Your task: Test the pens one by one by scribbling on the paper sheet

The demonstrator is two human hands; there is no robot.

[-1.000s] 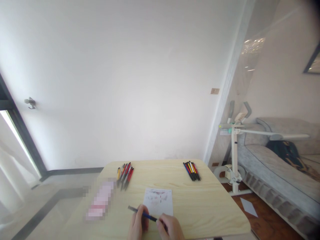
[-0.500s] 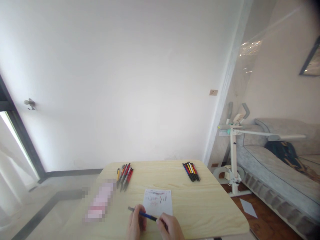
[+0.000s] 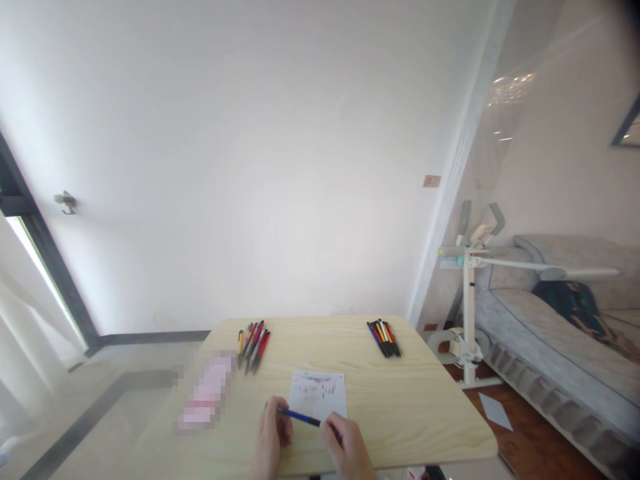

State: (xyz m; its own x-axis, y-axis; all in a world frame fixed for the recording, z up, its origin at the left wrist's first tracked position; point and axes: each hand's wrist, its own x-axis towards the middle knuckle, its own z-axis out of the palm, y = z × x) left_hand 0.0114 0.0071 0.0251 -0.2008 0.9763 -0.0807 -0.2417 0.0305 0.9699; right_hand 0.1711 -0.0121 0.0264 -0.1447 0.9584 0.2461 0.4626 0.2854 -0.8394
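Observation:
A blue pen (image 3: 300, 417) with a dark end is held level between my two hands, over the lower edge of a white sheet of paper (image 3: 320, 393). My left hand (image 3: 273, 430) has its fingers closed around the pen's left end, which they mostly hide. At the dark right end, my right hand (image 3: 346, 443) pinches the pen between thumb and fingers. Small red and dark marks and a purplish drawing show on the paper, too small to read.
On the wooden table (image 3: 425, 413), several red, grey and yellow pens (image 3: 255, 347) lie at the back left. Another row of coloured pens (image 3: 384, 339) lies at the back right. A blurred pink item (image 3: 207, 393) is at the left edge. An exercise bike (image 3: 470, 313) stands right.
The pen has shifted right through my left fingers, so its grey left end no longer sticks out far past them. My right hand has moved slightly right. The view has shifted a little.

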